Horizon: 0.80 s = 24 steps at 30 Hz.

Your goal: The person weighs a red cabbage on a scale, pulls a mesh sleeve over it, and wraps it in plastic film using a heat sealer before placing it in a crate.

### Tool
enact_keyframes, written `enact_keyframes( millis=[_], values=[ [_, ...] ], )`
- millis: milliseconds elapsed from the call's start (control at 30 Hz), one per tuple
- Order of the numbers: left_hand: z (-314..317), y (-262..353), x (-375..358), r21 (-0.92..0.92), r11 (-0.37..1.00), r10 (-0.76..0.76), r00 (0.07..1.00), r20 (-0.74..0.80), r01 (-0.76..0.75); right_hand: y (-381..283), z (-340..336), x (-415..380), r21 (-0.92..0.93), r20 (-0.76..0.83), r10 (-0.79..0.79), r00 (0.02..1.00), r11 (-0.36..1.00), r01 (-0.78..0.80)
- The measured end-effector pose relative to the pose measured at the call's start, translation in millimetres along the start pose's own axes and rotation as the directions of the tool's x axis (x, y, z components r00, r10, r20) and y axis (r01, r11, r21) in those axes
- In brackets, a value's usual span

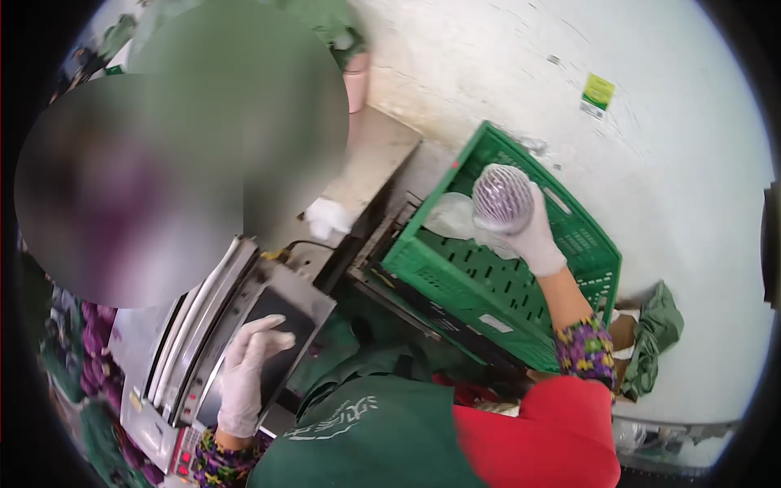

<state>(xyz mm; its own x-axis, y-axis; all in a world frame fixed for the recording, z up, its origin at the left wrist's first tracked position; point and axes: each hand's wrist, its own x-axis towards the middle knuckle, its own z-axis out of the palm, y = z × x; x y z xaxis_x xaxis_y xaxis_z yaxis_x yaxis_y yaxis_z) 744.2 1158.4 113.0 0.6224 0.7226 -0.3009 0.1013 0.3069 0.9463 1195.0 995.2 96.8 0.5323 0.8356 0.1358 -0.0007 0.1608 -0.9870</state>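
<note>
My right hand (533, 236), in a white glove, is closed on a round purple vegetable in a white net sleeve (502, 198). It holds this over the green plastic crate (508, 299), near the crate's far end. Beneath it, some clear-wrapped items (451, 216) lie in the crate; their kind is hard to make out. My left hand (246, 370), also gloved, hovers over or rests on the dark plate (281, 329) of a metal wrapping machine (203, 346). Its fingers are bent and slightly apart, with nothing visible in them.
A worktop (378, 150) runs behind the machine, with crumpled white plastic (328, 218) on it. Purple produce (98, 358) is piled at the far left. A green cloth bag (657, 333) lies right of the crate, by the white wall (683, 163). A blurred area covers the upper left.
</note>
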Motion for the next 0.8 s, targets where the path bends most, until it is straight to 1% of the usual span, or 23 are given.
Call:
enact_keyframes(
  millis=[67, 100, 133, 200, 233, 267, 300, 333, 367, 400, 433, 467, 500, 533, 567, 600, 633, 667, 700, 733, 767, 800],
  values=[
    [2, -7, 11, -0.048, 0.998, -0.04, 0.999, -0.037, 0.038, 50, -46, 15, -0.028, -0.188, 0.138, 0.972, 0.989, -0.145],
    [3, -11, 15, -0.054, 0.997, -0.058, 0.998, -0.032, 0.056, 63, -54, 41, 0.514, -0.325, 0.606, 0.726, 0.758, -0.403],
    [5, -13, 20, -0.061, 0.995, -0.076, 0.996, -0.041, 0.073, 95, -64, 54, 0.576, -0.346, 0.61, 0.713, 0.738, -0.351],
    [8, -13, 29, -0.068, 0.994, -0.09, 0.994, -0.06, 0.086, 151, -80, 76, 0.514, -0.345, 0.641, 0.686, 0.74, -0.433],
    [8, -13, 28, -0.079, 0.993, -0.098, 0.993, -0.07, 0.092, 177, -86, 78, 0.305, -0.355, 0.579, 0.734, 0.814, -0.495],
    [8, -14, 27, -0.088, 0.993, -0.087, 0.987, -0.133, 0.076, 201, -96, 80, 0.077, -0.333, 0.505, 0.796, 0.856, -0.511],
    [7, -14, 25, -0.105, 0.99, -0.109, 0.981, -0.161, 0.093, 222, -120, 89, -0.108, -0.239, 0.327, 0.914, 0.927, -0.36],
    [2, -13, 25, -0.121, 0.987, -0.131, 0.974, -0.182, 0.11, 185, -105, 101, -0.026, -0.563, 0.515, 0.646, 0.771, -0.636],
    [-3, -17, 21, -0.118, 0.989, -0.11, 0.969, -0.219, 0.086, 199, -141, 119, -0.7, -0.673, 0.092, 0.734, 0.239, -0.673],
    [-6, -17, 17, -0.082, 0.992, -0.118, 0.952, -0.281, 0.099, 158, -124, 133, -0.858, -0.495, -0.307, 0.813, 0.318, -0.402],
    [-8, -19, 14, -0.066, 0.995, -0.091, 0.939, -0.33, 0.073, 105, -79, 155, -0.897, -0.396, -0.45, 0.8, 0.374, -0.234],
    [-9, -23, 10, -0.049, 0.997, -0.071, 0.925, -0.374, 0.057, 59, -22, 173, -0.912, -0.31, -0.582, 0.752, 0.405, -0.063],
    [-8, -25, 6, -0.059, 0.997, -0.077, 0.912, -0.402, 0.058, 27, 27, 192, -0.902, -0.103, -0.567, 0.817, 0.4, 0.163],
    [-7, -25, 5, -0.053, 0.997, -0.066, 0.903, -0.425, 0.048, 4, 77, 212, -0.837, 0.106, -0.552, 0.827, 0.4, 0.374],
    [-5, -25, 3, -0.046, 0.998, -0.047, 0.893, -0.447, 0.029, -8, 134, 228, -0.686, 0.27, -0.448, 0.852, 0.532, 0.497],
    [-4, -25, 0, -0.054, 0.998, -0.04, 0.884, -0.466, 0.017, 1, 173, 255, -0.587, 0.536, -0.381, 0.753, 0.473, 0.657],
    [-4, -25, -4, -0.08, 0.997, -0.042, 0.88, -0.473, 0.005, 40, 205, 287, -0.471, 0.711, -0.301, 0.635, 0.467, 0.748],
    [-6, -25, -9, -0.105, 0.994, -0.041, 0.873, -0.487, -0.011, 66, 241, 305, -0.456, 0.831, -0.184, 0.525, 0.317, 0.832],
    [-9, -25, -18, -0.095, 0.995, -0.024, 0.86, -0.51, -0.029, 82, 279, 310, -0.492, 0.853, -0.131, 0.506, 0.123, 0.862],
    [-12, -28, -28, -0.104, 0.993, -0.019, 0.828, -0.56, -0.047, 97, 300, 313, -0.506, 0.863, -0.032, 0.505, -0.025, 0.862],
    [-15, -28, -42, -0.128, 0.99, -0.036, 0.804, -0.594, -0.05, 103, 325, 317, -0.475, 0.87, 0.056, 0.49, -0.174, 0.863],
    [-20, -28, -61, -0.151, 0.986, -0.049, 0.756, -0.652, -0.066, 102, 353, 318, -0.51, 0.712, 0.433, 0.552, -0.221, 0.831]
  ],
)
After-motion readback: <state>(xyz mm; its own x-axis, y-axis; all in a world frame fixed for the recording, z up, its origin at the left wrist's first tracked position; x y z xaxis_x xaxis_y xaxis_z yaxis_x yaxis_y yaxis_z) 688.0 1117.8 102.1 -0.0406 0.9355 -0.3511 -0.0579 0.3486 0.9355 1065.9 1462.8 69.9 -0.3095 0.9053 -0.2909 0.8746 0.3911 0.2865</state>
